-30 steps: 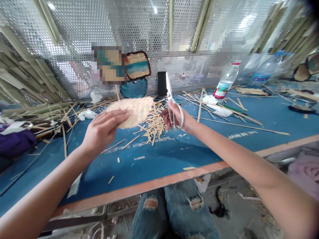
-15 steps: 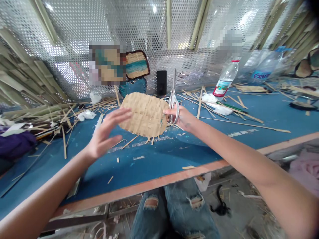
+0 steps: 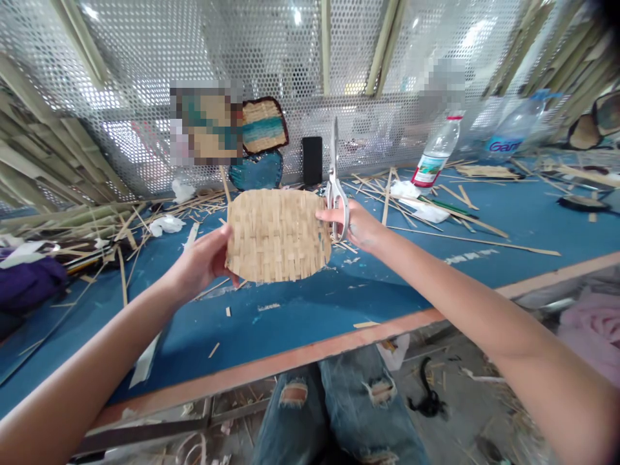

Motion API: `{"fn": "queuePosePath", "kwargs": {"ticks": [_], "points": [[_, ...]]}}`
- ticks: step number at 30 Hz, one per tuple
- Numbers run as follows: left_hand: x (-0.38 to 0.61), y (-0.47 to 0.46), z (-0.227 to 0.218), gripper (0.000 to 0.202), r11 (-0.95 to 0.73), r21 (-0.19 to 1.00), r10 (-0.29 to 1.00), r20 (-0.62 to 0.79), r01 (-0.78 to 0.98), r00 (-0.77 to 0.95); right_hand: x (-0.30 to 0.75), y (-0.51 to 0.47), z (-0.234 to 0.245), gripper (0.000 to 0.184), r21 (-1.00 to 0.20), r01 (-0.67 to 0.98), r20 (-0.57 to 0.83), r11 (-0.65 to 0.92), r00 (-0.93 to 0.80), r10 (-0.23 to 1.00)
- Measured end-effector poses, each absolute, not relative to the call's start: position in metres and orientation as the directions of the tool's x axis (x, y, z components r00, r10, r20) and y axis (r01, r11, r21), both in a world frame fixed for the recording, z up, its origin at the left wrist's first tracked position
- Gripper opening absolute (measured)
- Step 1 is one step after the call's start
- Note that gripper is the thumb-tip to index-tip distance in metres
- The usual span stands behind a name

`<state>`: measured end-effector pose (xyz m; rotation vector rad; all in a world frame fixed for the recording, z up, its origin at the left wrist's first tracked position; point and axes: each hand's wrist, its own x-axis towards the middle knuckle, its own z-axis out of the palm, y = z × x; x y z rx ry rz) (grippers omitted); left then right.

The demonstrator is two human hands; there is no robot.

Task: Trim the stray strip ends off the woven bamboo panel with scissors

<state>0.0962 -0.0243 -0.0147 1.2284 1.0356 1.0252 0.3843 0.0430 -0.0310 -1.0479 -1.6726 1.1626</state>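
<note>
A flat woven mat of pale bamboo strips [image 3: 276,236] is held up in front of me, its face toward me and loose strip ends along its edges. My left hand [image 3: 201,258] grips the mat's left edge. My right hand [image 3: 351,226] holds a pair of steel scissors [image 3: 334,184] with white handles, blades pointing up and closed. The fingers of that hand rest against the mat's right edge.
Below my hands is a blue work table [image 3: 271,329] with an orange front edge, littered with bamboo strips. Plastic bottles [image 3: 438,152] stand at the back right. A black phone [image 3: 312,160] and woven pieces lean on a perforated metal screen [image 3: 363,58].
The mat has turned from tilted to nearly square-on and risen slightly. My left hand has closed on its left edge. The scissors now stand more upright.
</note>
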Motion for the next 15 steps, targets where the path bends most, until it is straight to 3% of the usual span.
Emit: {"fn": "queuePosePath", "kwargs": {"ticks": [4, 8, 11, 15], "points": [[0.102, -0.023, -0.027, 0.034, 0.065, 0.997, 0.989, -0.06, -0.029, 0.133, 0.382, 0.039, -0.03, 0.028, -0.977, 0.103, 0.143, 0.185, -0.321, 0.936], [0.101, -0.02, -0.025, 0.03, -0.067, 0.991, 0.997, 0.063, -0.116, -0.041, 0.387, 0.044, -0.03, 0.051, -0.973, 0.047, 0.202, 0.227, -0.309, 0.93], [0.096, -0.017, -0.018, 0.025, -0.191, 0.963, 0.97, 0.156, -0.188, -0.185, 0.387, 0.048, -0.034, 0.065, -0.987, 0.036, 0.129, 0.157, -0.41, 0.903], [0.089, -0.014, -0.014, 0.02, -0.234, 0.946, 0.957, 0.185, -0.222, -0.223, 0.378, 0.043, -0.044, 0.074, -0.994, 0.072, 0.033, 0.088, -0.557, 0.83]]}}
